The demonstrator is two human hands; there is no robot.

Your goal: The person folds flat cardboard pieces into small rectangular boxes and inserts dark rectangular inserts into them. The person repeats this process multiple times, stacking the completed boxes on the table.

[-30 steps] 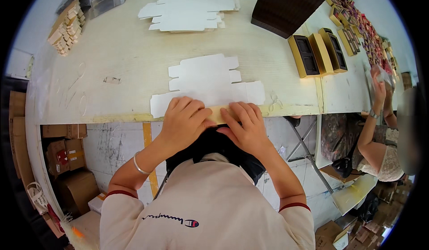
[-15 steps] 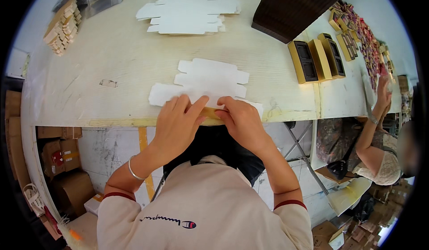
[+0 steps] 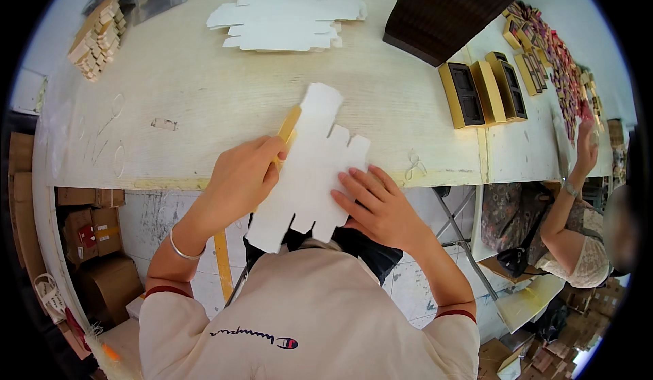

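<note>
The left hand (image 3: 246, 176) pinched the folded yellow edge (image 3: 290, 123) of a white carton blank (image 3: 309, 162); the right hand (image 3: 381, 206) lay on it, fingers spread, thumb grip unclear. The blank overhung the near table edge (image 3: 173, 181); even pressure probably suited the crease.

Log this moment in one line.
left hand: holds white blank by yellow flap | right hand: on blank's right side | table: white card stack

Dark script lettering (image 3: 239, 335) and small oval red-and-blue emblem (image 3: 291, 343) on front of cream shirt (image 3: 306, 298), near side. Red label (image 3: 86, 236) on cardboard box (image 3: 76, 245) under table (image 3: 211, 108), near left; print too small to read. Dark patch (image 3: 164, 124) on tabletop, left; unclear whether print.
</note>
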